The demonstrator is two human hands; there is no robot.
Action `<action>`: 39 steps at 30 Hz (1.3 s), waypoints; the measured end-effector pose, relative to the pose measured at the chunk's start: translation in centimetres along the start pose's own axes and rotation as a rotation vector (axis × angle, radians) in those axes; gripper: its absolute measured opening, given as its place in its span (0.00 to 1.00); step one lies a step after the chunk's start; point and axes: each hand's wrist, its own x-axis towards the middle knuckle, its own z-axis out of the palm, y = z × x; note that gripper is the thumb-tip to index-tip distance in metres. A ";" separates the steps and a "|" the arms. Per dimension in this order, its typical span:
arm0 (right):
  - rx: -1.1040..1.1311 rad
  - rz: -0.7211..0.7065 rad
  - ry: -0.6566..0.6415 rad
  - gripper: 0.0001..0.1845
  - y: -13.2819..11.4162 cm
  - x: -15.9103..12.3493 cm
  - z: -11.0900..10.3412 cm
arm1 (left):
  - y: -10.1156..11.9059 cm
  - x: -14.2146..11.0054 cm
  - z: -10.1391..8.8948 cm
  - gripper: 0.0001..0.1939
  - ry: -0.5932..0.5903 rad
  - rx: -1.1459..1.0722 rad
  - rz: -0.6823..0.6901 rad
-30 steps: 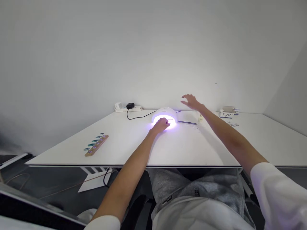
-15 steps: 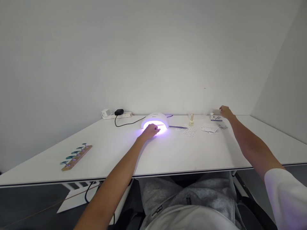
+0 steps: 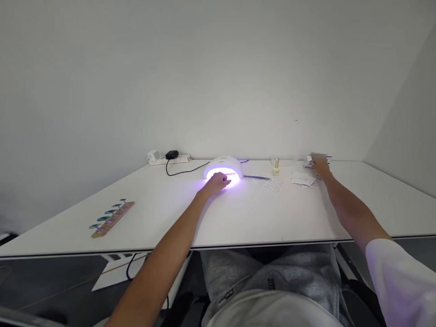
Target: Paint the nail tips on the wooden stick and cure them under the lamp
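Observation:
My left hand (image 3: 218, 182) is closed, held at the mouth of a white nail lamp (image 3: 223, 162) glowing violet inside; whatever its fingers grip is hidden. Far to the right, my right hand (image 3: 320, 166) reaches down onto a small white box with blue markings (image 3: 329, 158) by the wall. Its fingers are bent and partly hidden, with a thin pale piece at them that I cannot make out clearly. Several white sticker sheets (image 3: 303, 179) lie just left of that hand. Between the hands stand a nail polish bottle with a gold cap (image 3: 276, 168) and blue-grey tweezers (image 3: 258, 177).
On the left, a wooden strip (image 3: 114, 220) carries several teal nail tips on stands. A dotted sticker sheet (image 3: 274, 185) lies by the tweezers. Along the wall sit a power strip (image 3: 185, 159) and a black adapter (image 3: 172, 155), its cable running to the lamp.
My right hand has lowered from above the box down onto it, carrying the thin pale piece. My left hand stays at the lamp opening. The whole view has shifted slightly.

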 end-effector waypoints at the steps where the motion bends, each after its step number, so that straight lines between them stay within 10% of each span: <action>1: -0.026 0.013 0.012 0.13 -0.2 -0.1 -0.5 | 0.0 0.0 0.0 0.22 0.001 0.002 0.001; 7: -0.103 -0.145 0.067 0.14 -2.9 -3.0 -5.4 | 0.1 0.2 0.1 0.21 -0.002 0.034 0.026; 12: -0.102 -0.491 0.057 0.16 -6.1 -11.8 -8.9 | 0.3 0.1 -0.1 0.21 -0.008 0.036 0.049; 19: -0.045 -0.785 -0.135 0.18 -9.7 -20.8 -8.8 | -0.1 0.2 0.2 0.19 -0.018 0.029 0.010; 32: 0.288 -0.719 -0.437 0.19 -13.2 -20.0 -10.9 | 0.9 -0.2 -0.4 0.20 -0.058 0.095 0.020; 39: 0.233 -0.699 -0.807 0.09 -14.4 -17.5 -9.4 | 0.7 -0.1 -0.3 0.18 -0.056 0.093 0.001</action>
